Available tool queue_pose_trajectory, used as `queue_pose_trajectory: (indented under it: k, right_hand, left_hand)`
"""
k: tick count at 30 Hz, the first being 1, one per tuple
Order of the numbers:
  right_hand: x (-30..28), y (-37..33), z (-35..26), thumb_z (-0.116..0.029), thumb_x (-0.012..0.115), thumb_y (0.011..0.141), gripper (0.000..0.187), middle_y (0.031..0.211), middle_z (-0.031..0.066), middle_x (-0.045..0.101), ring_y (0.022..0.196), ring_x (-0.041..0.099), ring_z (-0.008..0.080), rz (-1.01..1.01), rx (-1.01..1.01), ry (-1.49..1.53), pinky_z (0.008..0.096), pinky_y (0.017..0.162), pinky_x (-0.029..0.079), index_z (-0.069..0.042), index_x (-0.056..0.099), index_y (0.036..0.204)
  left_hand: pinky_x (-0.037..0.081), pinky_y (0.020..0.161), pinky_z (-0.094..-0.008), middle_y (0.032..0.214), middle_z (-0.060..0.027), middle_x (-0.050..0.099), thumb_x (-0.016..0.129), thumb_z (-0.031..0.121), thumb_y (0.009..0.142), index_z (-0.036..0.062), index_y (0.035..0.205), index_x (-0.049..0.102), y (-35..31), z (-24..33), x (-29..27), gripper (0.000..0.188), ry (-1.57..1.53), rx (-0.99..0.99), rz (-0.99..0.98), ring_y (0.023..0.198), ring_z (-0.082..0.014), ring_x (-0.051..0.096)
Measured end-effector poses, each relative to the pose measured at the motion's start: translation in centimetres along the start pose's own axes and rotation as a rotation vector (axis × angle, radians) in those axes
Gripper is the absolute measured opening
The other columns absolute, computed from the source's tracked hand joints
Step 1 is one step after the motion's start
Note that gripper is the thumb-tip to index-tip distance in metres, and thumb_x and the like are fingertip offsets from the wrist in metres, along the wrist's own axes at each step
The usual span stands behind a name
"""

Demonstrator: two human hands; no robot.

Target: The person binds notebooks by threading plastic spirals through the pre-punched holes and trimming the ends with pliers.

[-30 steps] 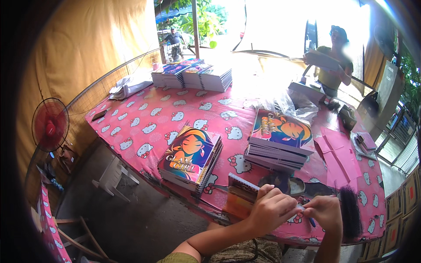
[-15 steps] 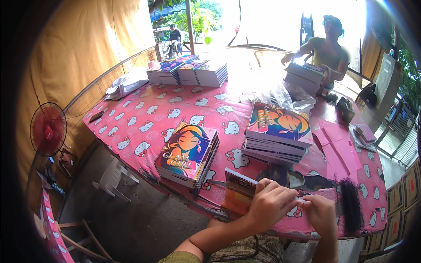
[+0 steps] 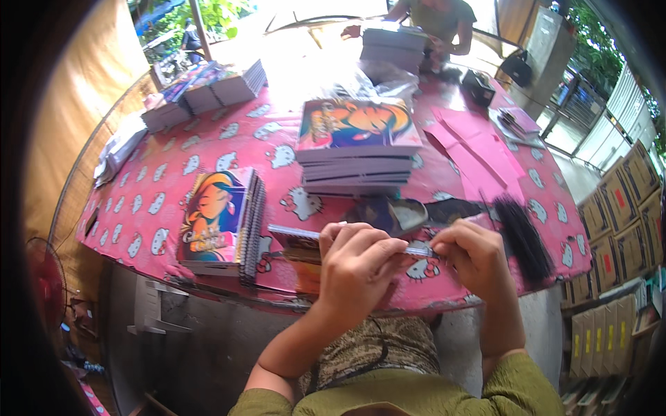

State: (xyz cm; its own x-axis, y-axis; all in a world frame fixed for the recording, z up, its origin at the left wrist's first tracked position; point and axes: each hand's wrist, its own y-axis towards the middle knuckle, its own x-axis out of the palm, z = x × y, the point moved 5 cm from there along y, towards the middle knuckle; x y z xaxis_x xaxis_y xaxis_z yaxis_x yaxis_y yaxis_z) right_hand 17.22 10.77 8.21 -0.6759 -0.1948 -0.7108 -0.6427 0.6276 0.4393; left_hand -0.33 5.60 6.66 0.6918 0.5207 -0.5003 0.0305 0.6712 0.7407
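My left hand (image 3: 357, 267) is closed over a notebook (image 3: 295, 239) standing on its edge at the table's near side. Its punched upper edge faces up, and orange cover shows below. Most of the notebook is hidden behind my left hand. My right hand (image 3: 479, 260) pinches at the right end of that edge, the thumb and fingertips pressed together. What lies between those fingertips is too small to make out. Left of my hands lies a stack of spiral-bound notebooks (image 3: 211, 218) with an illustrated cover. Beyond my hands is a taller stack of notebooks (image 3: 357, 128).
A bundle of black plastic spirals (image 3: 522, 239) lies right of my right hand. Pink sheets (image 3: 475, 149) and a dark tray-like object (image 3: 388, 216) are behind it. More notebook stacks (image 3: 239, 83) stand far left. Across the table, a person (image 3: 444, 28) stands by another stack (image 3: 393, 48).
My view has tilted down and shifted right, so the table things appear further left and higher. My right hand has moved a little away from my left hand, which keeps its grip on the notebook.
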Motion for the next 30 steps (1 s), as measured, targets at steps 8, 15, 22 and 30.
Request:
queue_pose_trajectory:
  k: [8,15,22,30]
  right_hand:
    - [0.6,-0.3,-0.4,-0.009,0.071,0.080,0.021,0.084,0.0103,0.058,0.070,0.062,0.0267,0.108,-0.040,-0.118,0.0363,0.057,0.048,-0.003,0.061,0.097]
    - [1.1,0.0,-1.7,-0.007,0.073,0.077,0.015,0.075,0.0070,0.058,0.068,0.063,0.0278,0.168,-0.053,-0.191,0.0363,0.056,0.049,-0.004,0.063,0.088]
    - [1.3,0.6,-1.8,-0.014,0.069,0.081,0.011,0.078,0.0090,0.062,0.074,0.064,0.0286,0.016,0.000,-0.145,0.0374,0.060,0.050,-0.005,0.064,0.085]
    - [6.2,4.6,9.4,-0.028,0.071,0.077,0.048,0.114,0.0147,0.060,0.098,0.062,0.0333,-0.479,0.026,-0.435,0.0423,0.078,0.054,-0.006,0.056,0.116]
  left_hand:
    - [0.036,0.079,-0.0315,0.079,0.0012,0.067,0.080,0.007,0.067,0.0114,0.089,0.073,-0.1,0.0,0.3,0.023,-0.020,0.002,0.022,0.073,-0.0152,0.060]
    - [0.037,0.080,-0.0320,0.080,-0.0006,0.068,0.079,0.006,0.066,0.0110,0.090,0.072,-0.4,0.1,0.2,0.025,-0.033,0.009,0.022,0.073,-0.0150,0.061]
    - [0.038,0.083,-0.0318,0.084,-0.0015,0.070,0.077,0.006,0.067,0.0106,0.093,0.071,-0.7,0.5,-0.1,0.027,-0.006,-0.049,0.026,0.078,-0.0162,0.063]
    - [0.038,0.085,-0.0345,0.085,-0.0026,0.069,0.080,0.015,0.066,0.0098,0.097,0.070,-0.3,0.9,-0.4,0.033,0.069,-0.065,0.008,0.082,-0.0194,0.064]
